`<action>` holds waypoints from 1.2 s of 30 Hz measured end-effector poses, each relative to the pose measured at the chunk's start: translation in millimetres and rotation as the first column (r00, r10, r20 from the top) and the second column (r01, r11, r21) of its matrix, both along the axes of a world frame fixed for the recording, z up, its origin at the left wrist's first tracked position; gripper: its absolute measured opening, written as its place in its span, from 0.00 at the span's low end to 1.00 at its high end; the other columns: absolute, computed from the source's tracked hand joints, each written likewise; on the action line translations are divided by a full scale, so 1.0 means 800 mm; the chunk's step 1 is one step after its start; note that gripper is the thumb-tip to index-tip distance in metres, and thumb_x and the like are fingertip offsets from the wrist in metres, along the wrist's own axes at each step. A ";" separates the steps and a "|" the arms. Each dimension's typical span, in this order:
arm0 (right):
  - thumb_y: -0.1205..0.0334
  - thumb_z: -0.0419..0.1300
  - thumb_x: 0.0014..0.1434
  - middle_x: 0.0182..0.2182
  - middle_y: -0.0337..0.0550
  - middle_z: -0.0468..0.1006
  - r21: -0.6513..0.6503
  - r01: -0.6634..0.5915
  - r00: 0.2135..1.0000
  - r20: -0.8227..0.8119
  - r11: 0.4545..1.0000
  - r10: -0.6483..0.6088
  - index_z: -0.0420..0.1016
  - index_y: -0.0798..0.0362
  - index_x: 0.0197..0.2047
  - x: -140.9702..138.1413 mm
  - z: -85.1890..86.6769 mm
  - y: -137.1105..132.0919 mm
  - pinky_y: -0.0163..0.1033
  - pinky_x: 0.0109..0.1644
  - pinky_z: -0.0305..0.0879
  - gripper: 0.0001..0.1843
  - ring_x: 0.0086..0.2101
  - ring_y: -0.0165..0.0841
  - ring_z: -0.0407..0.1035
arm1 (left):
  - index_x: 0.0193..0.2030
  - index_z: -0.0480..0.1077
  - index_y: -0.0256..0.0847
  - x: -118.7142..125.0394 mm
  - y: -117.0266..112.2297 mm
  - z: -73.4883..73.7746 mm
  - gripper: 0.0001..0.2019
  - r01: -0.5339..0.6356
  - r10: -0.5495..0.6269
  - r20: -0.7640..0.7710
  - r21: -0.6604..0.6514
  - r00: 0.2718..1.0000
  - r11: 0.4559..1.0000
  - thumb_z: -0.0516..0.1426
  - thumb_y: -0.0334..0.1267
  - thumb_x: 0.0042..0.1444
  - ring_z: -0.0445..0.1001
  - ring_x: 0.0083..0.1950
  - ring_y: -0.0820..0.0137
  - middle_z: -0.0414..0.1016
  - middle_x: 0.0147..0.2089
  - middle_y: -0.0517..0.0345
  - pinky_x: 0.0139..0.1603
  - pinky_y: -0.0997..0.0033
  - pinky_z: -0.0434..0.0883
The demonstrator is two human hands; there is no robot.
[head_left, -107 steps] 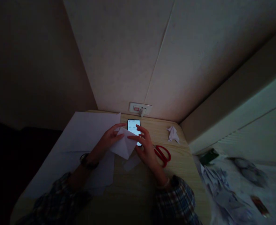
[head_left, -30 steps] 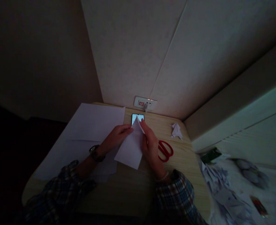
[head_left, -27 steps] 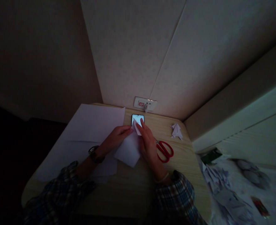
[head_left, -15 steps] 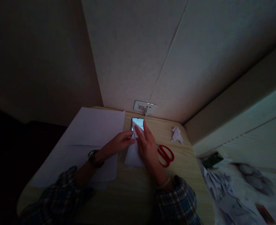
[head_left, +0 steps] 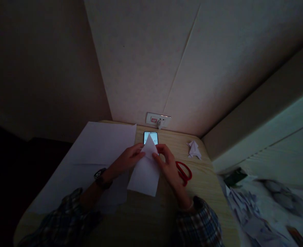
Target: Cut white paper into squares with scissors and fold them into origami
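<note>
Between my two hands is a folded sheet of white paper [head_left: 145, 175], pointed at its far end and wide at the near end. My left hand [head_left: 131, 156] pinches its left edge between thumb and fingers. On the right edge, my right hand [head_left: 168, 164] grips it the same way, thumb on top. A lit phone [head_left: 154, 137] lies flat just beyond, partly covered by the paper's tip. Red-handled scissors [head_left: 184, 172] rest beside my right wrist, their blades hidden behind that hand.
Large white sheets [head_left: 107, 140] cover the left side of the wooden table [head_left: 203, 192]. A folded paper figure [head_left: 194, 150] sits at the back right. A wall socket [head_left: 158, 120] with a plug is behind the phone. Crumpled papers [head_left: 254, 219] lie beyond the table's right edge.
The right hand has drawn back from over the paper's tip to its right edge. The folded paper has come nearer and its pointed front now shows whole.
</note>
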State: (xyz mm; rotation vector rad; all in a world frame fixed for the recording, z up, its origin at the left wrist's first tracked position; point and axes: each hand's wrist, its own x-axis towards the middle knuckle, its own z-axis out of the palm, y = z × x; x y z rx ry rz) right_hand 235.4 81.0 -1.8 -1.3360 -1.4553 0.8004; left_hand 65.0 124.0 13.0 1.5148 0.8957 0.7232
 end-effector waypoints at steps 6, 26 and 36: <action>0.55 0.61 0.52 0.28 0.38 0.73 -0.130 -0.079 0.992 -0.112 0.988 0.064 0.70 0.52 0.30 0.002 -0.008 0.008 0.36 0.34 0.64 0.09 0.31 0.33 0.66 | 0.44 0.63 0.41 0.002 -0.004 -0.003 0.13 0.041 -0.042 -0.025 -0.029 0.999 0.999 0.55 0.43 0.55 0.73 0.27 0.69 0.77 0.29 0.61 0.26 0.75 0.65; 0.54 0.64 0.45 0.21 0.33 0.64 -0.214 0.028 0.979 -0.193 0.976 -0.070 0.63 0.51 0.22 0.004 -0.011 0.010 0.34 0.27 0.54 0.14 0.25 0.30 0.57 | 0.35 0.72 0.38 0.002 0.004 -0.004 0.13 -0.080 0.079 -0.010 -0.089 0.997 0.993 0.64 0.39 0.42 0.80 0.36 0.62 0.81 0.31 0.55 0.38 0.68 0.73; 0.54 0.64 0.48 0.23 0.34 0.66 -0.183 0.007 0.987 -0.156 0.983 -0.036 0.65 0.51 0.25 0.006 -0.005 0.008 0.33 0.29 0.57 0.13 0.27 0.30 0.60 | 0.28 0.73 0.37 0.001 0.000 0.004 0.11 -0.144 0.147 0.038 -0.060 0.988 0.988 0.63 0.44 0.46 0.75 0.29 0.69 0.76 0.25 0.60 0.31 0.73 0.72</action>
